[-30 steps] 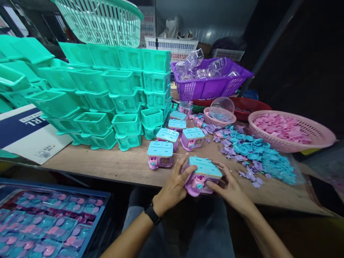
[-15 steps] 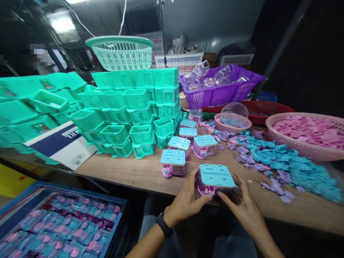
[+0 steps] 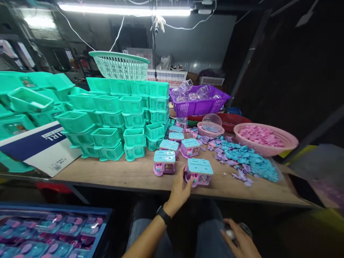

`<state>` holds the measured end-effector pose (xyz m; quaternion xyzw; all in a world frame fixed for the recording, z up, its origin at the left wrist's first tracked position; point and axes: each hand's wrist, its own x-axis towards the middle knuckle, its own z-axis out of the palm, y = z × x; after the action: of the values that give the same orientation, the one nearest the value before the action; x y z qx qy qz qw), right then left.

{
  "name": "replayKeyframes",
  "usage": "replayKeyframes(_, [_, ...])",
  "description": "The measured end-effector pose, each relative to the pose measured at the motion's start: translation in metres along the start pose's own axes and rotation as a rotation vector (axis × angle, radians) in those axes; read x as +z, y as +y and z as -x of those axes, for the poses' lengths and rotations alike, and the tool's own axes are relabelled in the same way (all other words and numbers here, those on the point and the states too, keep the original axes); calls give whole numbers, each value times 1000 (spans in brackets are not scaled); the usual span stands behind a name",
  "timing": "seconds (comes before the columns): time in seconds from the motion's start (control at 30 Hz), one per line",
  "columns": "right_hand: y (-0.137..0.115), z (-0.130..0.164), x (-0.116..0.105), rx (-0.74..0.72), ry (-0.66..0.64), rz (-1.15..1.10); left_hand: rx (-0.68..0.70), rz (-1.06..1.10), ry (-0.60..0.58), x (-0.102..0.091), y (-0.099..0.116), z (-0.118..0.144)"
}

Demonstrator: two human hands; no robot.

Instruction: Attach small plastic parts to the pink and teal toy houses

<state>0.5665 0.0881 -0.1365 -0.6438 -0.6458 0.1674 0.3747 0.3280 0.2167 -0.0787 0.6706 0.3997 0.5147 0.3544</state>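
My left hand [image 3: 180,190], with a dark band on its wrist, grips the left end of a toy house [image 3: 199,179]. This toy has a flat light-blue roof and pink-purple walls, and stands upright near the table's front edge. Low at the right, over my lap, my right hand [image 3: 239,238] curls around something clear and shiny that I cannot make out. Just left of the gripped toy stands a similar toy house [image 3: 164,166]. Behind it is another one [image 3: 190,149], with several more in a row toward the back.
Stacked green plastic tubs [image 3: 107,138] fill the table's left half, beside a tilted white-and-blue box [image 3: 67,157]. Loose blue and purple parts [image 3: 244,157] lie to the right. Behind them are a pink basket [image 3: 292,143] and a purple basket [image 3: 199,107]. A blue crate [image 3: 107,215] holds assembled toys at lower left.
My right hand has let go of the toy house and dropped to the lower right, away from the table. My left hand still grips the toy. The camera view has shifted.
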Motion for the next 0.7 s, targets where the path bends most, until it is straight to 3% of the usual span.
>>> replayKeyframes(0.17, [-46, -37, -25, -12, 131, 26, 7, 29, 33, -1, -9, 1])
replayKeyframes(0.27, [-68, -61, -22, -8, 136, -18, 21, 16, 51, 0, -11, 1])
replayKeyframes(0.43, [-72, -90, 12, -14, 134, -59, 54, -13, 60, 2, -11, 0])
replayKeyframes(0.7, [-46, -108, 63, -28, 156, -137, 2, -87, 119, -2, -22, 3])
